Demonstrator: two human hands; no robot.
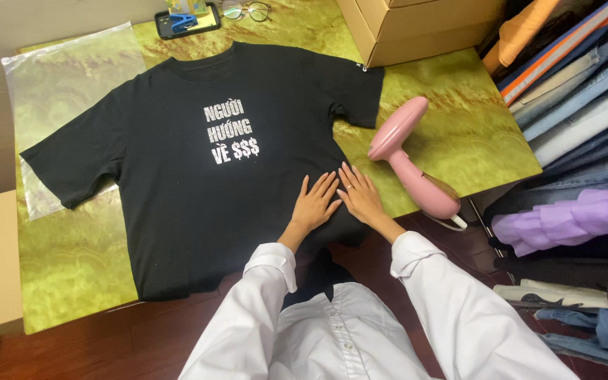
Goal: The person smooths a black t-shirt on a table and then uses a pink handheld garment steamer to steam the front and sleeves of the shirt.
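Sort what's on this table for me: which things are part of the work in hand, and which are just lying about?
In use:
- black T-shirt, spread flat
- left hand and right hand, both flat on its lower right part
- pink garment steamer, lying beside it

Lying about:
- clear plastic bag under the sleeve
- eyeglasses
- phone
- cardboard box
- folded clothes

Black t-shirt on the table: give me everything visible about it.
The black t-shirt is short-sleeved with a round neck and looks like soft knit cotton. It lies front up, spread flat on the green marbled table, sleeves out, collar away from the person, hem hanging over the near edge. White lettering sits on the chest. The left hand and right hand press flat, side by side, on its lower right part. Its left sleeve overlaps a clear plastic bag. The pink handheld steamer lies beside it, apart.
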